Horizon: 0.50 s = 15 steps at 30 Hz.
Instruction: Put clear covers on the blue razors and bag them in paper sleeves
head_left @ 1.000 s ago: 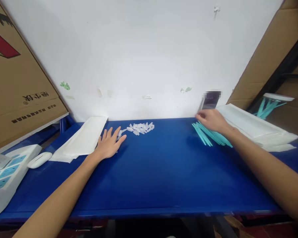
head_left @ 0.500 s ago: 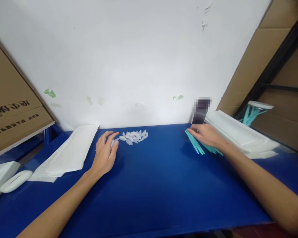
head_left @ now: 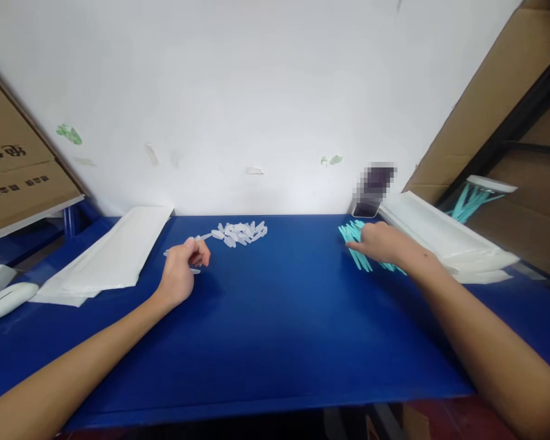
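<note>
2 bare hands (head_left: 178, 275), bare forearms (head_left: 476, 327)

Left hand (head_left: 178, 275) curled, no longer spread, and more teal strip ends (head_left: 349, 231) bare beyond right hand (head_left: 385, 242)

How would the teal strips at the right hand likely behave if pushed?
The teal strips look thin and narrow, so each is probably light. They appear straight rather than curled on the blue table, which suggests some stiffness. Since they lie loosely overlapped beside the right hand, a push would likely slide or fan several at once.
</note>
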Tool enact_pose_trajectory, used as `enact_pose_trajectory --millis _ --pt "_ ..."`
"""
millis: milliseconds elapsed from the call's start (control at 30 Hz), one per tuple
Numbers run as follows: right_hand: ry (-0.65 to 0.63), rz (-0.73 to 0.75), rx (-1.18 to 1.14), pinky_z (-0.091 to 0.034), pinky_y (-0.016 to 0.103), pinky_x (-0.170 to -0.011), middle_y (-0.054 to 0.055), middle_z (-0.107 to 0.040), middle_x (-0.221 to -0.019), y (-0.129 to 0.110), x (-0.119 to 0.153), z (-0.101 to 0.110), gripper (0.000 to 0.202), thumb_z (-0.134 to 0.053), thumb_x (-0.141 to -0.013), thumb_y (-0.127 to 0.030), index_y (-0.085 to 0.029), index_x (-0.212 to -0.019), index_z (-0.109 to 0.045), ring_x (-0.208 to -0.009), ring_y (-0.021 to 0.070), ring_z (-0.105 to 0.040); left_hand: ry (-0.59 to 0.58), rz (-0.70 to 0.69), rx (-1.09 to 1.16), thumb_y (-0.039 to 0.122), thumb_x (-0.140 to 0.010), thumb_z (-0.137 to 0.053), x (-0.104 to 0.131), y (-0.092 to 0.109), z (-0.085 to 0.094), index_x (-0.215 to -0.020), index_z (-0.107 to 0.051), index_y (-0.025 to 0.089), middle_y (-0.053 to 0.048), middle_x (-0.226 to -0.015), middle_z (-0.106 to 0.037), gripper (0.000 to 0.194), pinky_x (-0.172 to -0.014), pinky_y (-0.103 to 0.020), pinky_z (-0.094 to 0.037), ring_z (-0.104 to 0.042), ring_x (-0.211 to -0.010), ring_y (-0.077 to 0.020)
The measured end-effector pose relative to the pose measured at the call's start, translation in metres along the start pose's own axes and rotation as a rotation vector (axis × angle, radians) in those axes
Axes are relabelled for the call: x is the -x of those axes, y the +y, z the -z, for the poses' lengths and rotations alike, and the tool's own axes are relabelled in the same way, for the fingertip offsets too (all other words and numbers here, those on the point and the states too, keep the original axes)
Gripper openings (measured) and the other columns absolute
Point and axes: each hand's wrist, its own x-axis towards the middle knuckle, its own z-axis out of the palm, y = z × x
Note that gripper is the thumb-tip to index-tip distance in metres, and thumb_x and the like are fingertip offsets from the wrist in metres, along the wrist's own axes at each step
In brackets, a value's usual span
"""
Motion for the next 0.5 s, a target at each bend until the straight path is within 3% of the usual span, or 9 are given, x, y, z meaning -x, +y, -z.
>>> enact_pose_trajectory --millis 100,200,333,500 --pt "-0.087 -0.031 0.109 -0.049 0.037 -0.068 0.024 -0.072 -0.09 -0.005 -0.003 -0.006 0.044 -0.052 -0.094 -0.046 -0.009 -0.091 -0.075 -0.086 0.0332 -0.071 0.023 0.105 0.086 0.057 -0.1 -0.028 -0.004 -0.003 0.0 -0.049 -0.047 0.021 -0.001 -0.05 -0.031 0.065 -0.054 -0.032 -0.024 -0.032 -0.051 -0.016" --pt "-0.088 -0.034 0.121 -0.05 0.038 -0.071 0.025 -0.072 -0.096 -0.013 -0.003 -0.009 0.037 -0.053 -0.094 -0.037 -0.007 -0.1 -0.074 -0.09 0.0335 -0.071 -0.045 0.166 0.13 0.062 -0.097 -0.032 -0.003 0.0 -0.002 -0.048 -0.044 0.021 0.0 -0.049 -0.03 0.065 -0.053 -0.032 -0.022 -0.03 -0.049 -0.015" --pt "-0.079 -0.021 0.106 -0.049 0.036 -0.068 0.025 -0.072 -0.095 -0.021 0.0 -0.009 0.03 -0.052 -0.092 -0.026 -0.007 -0.101 -0.074 -0.086 0.032 -0.071 -0.168 0.136 0.081 0.061 -0.098 -0.032 0.0 0.006 -0.004 -0.049 -0.043 0.021 -0.001 -0.05 -0.034 0.065 -0.054 -0.032 -0.023 -0.032 -0.051 -0.0148" --pt "-0.053 0.065 0.06 -0.046 0.035 -0.066 0.024 -0.072 -0.093 -0.032 0.004 -0.008 0.03 -0.05 -0.092 -0.025 -0.007 -0.094 -0.074 -0.084 0.0315 -0.071 -0.136 0.096 -0.03 0.053 -0.101 -0.031 -0.001 0.007 -0.002 -0.051 -0.045 0.02 0.0 -0.05 -0.033 0.062 -0.053 -0.032 -0.024 -0.031 -0.05 -0.0142"
